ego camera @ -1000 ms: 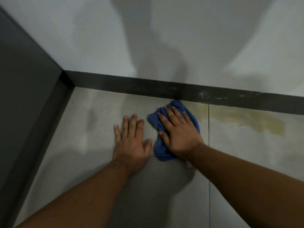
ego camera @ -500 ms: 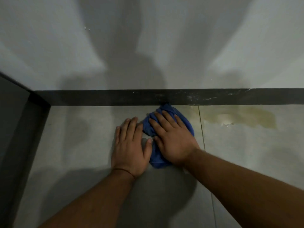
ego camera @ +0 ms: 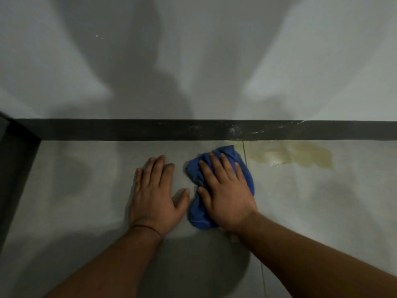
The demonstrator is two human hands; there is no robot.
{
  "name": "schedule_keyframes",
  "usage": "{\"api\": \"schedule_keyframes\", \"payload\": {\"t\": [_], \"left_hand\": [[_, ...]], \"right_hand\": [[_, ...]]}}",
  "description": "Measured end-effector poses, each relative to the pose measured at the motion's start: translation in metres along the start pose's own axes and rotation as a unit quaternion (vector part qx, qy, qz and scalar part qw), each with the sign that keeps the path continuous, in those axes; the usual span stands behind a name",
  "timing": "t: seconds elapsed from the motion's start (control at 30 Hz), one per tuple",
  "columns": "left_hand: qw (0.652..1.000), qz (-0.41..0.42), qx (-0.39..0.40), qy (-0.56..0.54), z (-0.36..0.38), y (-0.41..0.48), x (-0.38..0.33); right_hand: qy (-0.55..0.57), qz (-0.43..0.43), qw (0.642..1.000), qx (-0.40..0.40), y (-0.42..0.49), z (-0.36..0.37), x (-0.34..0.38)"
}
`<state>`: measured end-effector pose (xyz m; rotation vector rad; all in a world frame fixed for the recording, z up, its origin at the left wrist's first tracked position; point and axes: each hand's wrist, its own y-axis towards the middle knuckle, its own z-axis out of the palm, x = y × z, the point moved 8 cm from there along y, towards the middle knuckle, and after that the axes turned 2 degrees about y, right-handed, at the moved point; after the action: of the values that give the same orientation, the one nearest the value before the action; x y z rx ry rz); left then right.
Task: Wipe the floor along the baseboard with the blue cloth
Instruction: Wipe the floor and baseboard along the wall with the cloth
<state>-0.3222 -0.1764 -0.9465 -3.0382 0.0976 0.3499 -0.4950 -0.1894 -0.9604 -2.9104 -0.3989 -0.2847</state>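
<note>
To the far left of my hands, a dark panel [ego camera: 15,168] meets the black baseboard [ego camera: 129,130] in the corner. My left hand [ego camera: 155,196] lies flat on the grey floor [ego camera: 86,201], fingers spread and holding nothing, a thin band [ego camera: 148,227] around its wrist. Just to its right, my right hand [ego camera: 225,194] presses open-palmed on the blue cloth [ego camera: 197,214], which is bunched under it. The far end of the cloth almost reaches the baseboard. Right of that hand, past a tile joint [ego camera: 245,153], a yellowish stain [ego camera: 300,157] spreads on the floor by the baseboard.
</note>
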Motion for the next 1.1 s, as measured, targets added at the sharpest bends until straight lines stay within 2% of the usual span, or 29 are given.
{"api": "schedule_keyframes", "payload": {"t": [0.1, 0.17, 0.37, 0.43, 0.57, 0.67, 0.83, 0.97, 1.03, 1.1], "left_hand": [[1.0, -0.002, -0.001, -0.002, 0.0, -0.001, -0.002], [1.0, -0.003, -0.004, 0.001, 0.001, -0.001, -0.002], [1.0, 0.003, -0.007, 0.007, 0.001, -0.002, -0.006], [1.0, 0.003, -0.008, 0.022, 0.0, -0.004, -0.009], [0.999, 0.017, -0.01, 0.045, -0.001, -0.003, -0.021], [0.999, 0.039, -0.022, 0.008, -0.004, 0.003, -0.053], [0.994, 0.005, -0.034, -0.107, 0.003, 0.02, -0.102], [0.998, 0.036, -0.005, -0.043, 0.019, 0.017, -0.106], [0.999, 0.047, -0.001, -0.014, 0.022, 0.017, -0.108], [0.999, 0.05, 0.004, 0.0, 0.023, 0.018, -0.111]], "right_hand": [[-0.002, -0.065, 0.998, 0.021, 0.024, -0.005, 0.003], [-0.008, -0.078, 0.997, 0.02, 0.036, -0.011, -0.006], [0.009, 0.033, 0.999, -0.032, 0.01, -0.019, -0.059], [0.008, 0.045, 0.998, -0.045, -0.009, -0.016, -0.063], [0.001, -0.038, 0.999, -0.012, -0.018, -0.005, -0.05], [-0.002, -0.088, 0.996, 0.002, 0.008, -0.013, -0.047], [0.004, -0.025, 1.0, -0.012, 0.021, -0.026, -0.077], [0.021, 0.07, 0.997, -0.035, -0.001, -0.029, -0.104], [0.026, 0.073, 0.996, -0.035, -0.01, -0.027, -0.102], [0.025, 0.041, 0.999, -0.02, -0.015, -0.023, -0.093]]}}
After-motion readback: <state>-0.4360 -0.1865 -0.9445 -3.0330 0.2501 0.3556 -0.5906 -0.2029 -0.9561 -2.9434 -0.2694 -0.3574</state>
